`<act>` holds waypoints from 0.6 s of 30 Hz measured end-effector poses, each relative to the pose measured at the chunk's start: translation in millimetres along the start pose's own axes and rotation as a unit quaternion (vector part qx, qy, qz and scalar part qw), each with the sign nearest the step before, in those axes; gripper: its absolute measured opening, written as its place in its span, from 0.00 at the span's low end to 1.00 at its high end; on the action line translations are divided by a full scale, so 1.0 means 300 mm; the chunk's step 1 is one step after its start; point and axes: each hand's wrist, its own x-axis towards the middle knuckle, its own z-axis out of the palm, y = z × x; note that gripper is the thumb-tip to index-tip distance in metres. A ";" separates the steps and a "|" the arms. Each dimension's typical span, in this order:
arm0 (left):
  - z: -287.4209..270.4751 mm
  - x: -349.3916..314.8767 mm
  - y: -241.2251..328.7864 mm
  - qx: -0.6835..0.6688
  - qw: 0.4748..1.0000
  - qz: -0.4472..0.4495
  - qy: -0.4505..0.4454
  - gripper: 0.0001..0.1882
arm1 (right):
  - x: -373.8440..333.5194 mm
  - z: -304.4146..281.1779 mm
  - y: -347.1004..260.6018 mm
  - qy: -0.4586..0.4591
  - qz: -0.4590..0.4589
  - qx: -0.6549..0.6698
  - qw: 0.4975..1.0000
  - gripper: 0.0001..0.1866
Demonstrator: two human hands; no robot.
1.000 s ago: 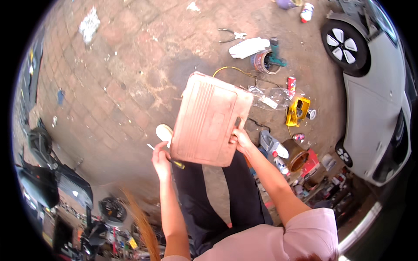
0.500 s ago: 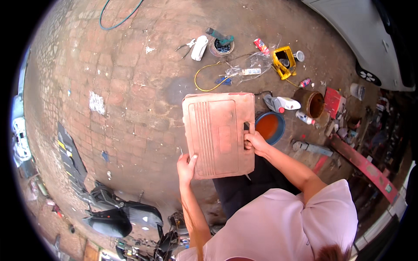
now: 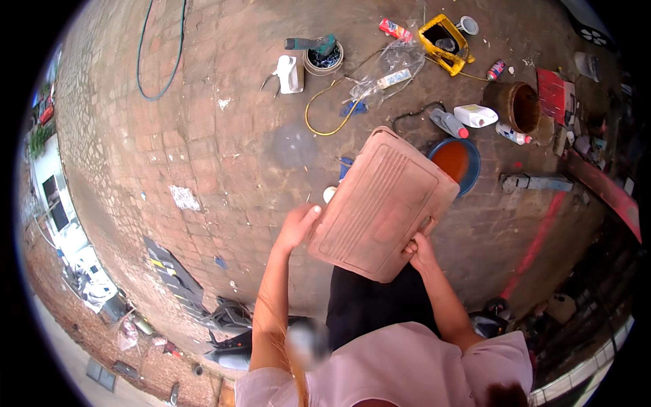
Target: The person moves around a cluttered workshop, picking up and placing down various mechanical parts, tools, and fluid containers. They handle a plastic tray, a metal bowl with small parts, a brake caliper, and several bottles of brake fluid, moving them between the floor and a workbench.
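Observation:
A dusty reddish plastic tool case (image 3: 386, 207) with ribbed lines hangs tilted in front of me, above the ground. My right hand (image 3: 422, 252) is closed round the handle at its lower right edge. Beside the case's left edge is my left hand (image 3: 298, 226), thumb up and fingers curled. A thin sliver sticks up by its fingertips; what it holds is too small to name. Whether this hand touches the case I cannot tell. A small white round thing (image 3: 329, 195) shows partly behind the case.
Beyond the case lie a blue basin (image 3: 472, 166) of orange liquid, a white jug (image 3: 475, 116), a rusty bucket (image 3: 505, 105), a cut yellow container (image 3: 434, 44), a yellow hose (image 3: 308, 115) and a tub (image 3: 324, 60) with a power tool on it. A blurred round object (image 3: 307, 342) appears near my chest.
The case has swung from nearly upright to a slant, its top leaning right. My left hand's thumb has come off its face. The view has turned, so the ground things sit differently.

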 end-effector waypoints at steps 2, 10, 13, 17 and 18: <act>0.000 0.179 -0.012 -0.020 0.997 -0.075 0.011 0.23 | 0.035 -0.015 -0.013 0.019 -0.017 0.039 0.999 0.03; 0.065 0.991 -0.308 0.408 0.901 -0.148 -0.009 0.15 | 0.217 -0.137 -0.026 0.123 -0.061 0.164 0.977 0.04; 0.136 1.268 -0.378 0.421 0.906 -0.047 0.028 0.13 | 0.259 -0.168 0.007 0.197 -0.076 0.202 0.957 0.06; 0.181 1.588 -0.461 0.527 0.846 0.058 0.056 0.14 | 0.322 -0.152 0.033 0.325 -0.073 0.265 0.905 0.08; 0.207 1.653 -0.457 0.548 0.832 0.067 0.052 0.17 | 0.342 -0.126 0.037 0.382 -0.060 0.275 0.880 0.08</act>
